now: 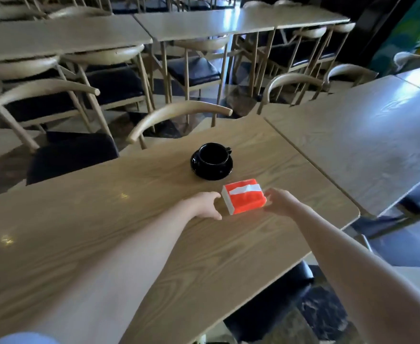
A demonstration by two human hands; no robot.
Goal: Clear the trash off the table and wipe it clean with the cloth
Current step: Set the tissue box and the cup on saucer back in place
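both hands (205,204) flanking tissue pack (244,196), cup (212,157) behind

tissue pack (244,196): orange, white strip | cup (214,155), saucer (211,168): black | table (105,219): light woodgrain

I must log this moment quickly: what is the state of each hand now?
Left hand: open, at the left end of the orange tissue pack, not gripping it.
Right hand: open, touching the pack's right end, nothing held.
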